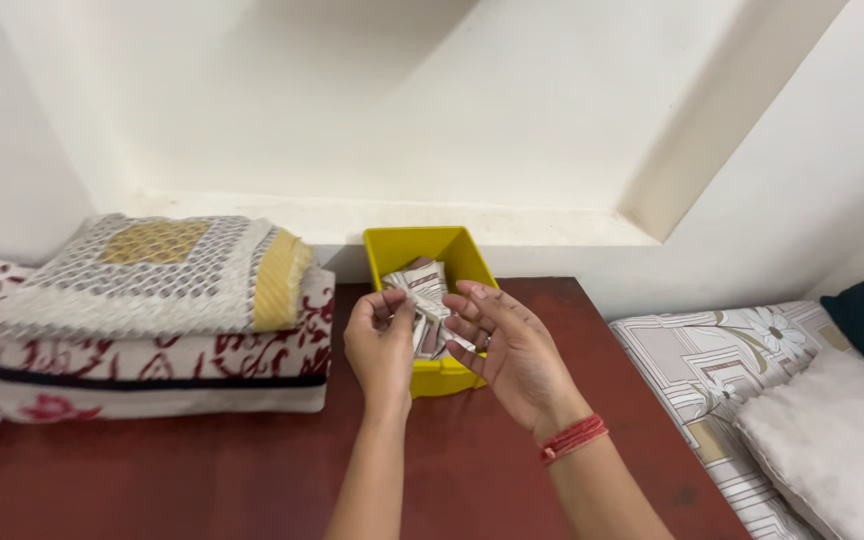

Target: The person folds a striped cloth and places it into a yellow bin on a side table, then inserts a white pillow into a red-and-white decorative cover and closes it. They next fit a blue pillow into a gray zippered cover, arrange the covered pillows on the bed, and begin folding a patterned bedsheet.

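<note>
Step in hand judged as handling small foil sachets (422, 285) over yellow bin (430, 247) on dark red table (252, 460)
Sachet pinched by left hand (382, 345) fingers; right hand (512, 350) spread loose, palm up, supporting sachet from beside
Next move judged to need steady pinch, clean separation
Folded blankets (152, 310) left; cushions (812, 400) right; nothing obstructing
</note>
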Available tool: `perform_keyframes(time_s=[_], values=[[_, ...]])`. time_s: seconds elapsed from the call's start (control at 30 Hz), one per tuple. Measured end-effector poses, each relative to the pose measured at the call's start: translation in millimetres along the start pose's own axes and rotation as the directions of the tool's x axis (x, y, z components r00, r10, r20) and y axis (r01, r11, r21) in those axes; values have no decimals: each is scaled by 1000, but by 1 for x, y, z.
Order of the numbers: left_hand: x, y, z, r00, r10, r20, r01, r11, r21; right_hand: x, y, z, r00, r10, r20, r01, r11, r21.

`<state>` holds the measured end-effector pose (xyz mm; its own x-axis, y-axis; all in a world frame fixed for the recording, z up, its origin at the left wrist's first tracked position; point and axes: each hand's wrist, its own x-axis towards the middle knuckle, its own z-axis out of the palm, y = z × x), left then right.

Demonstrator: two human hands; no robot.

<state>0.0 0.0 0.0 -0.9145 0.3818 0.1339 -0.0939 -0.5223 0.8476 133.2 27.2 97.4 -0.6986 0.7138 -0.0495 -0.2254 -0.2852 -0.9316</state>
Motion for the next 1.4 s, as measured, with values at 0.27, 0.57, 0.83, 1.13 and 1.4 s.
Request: perform_keyframes(time_s=[0.27, 0.57, 0.83, 1.13, 1.4], values=[[-62, 102, -93, 998, 49, 37, -49, 999, -2, -97, 31, 76, 991, -11, 136, -3, 995, 101], [-76, 213, -217, 988, 127, -88, -120, 990, 80, -146, 57, 206, 951, 45, 306, -78, 992, 98], [-1, 266, -337, 961, 101, -256, -86, 994, 68, -110, 95, 332, 914, 98, 395, -123, 992, 40], [167, 256, -522, 912, 77, -403, -58, 997, 60, 1, 194, 498, 882, 163, 443, -169, 985, -28], [244, 207, -621, 867, -173, -468, 292, 936, 194, 70, 265, 572, 901, 285, 328, -248, 957, -152]])
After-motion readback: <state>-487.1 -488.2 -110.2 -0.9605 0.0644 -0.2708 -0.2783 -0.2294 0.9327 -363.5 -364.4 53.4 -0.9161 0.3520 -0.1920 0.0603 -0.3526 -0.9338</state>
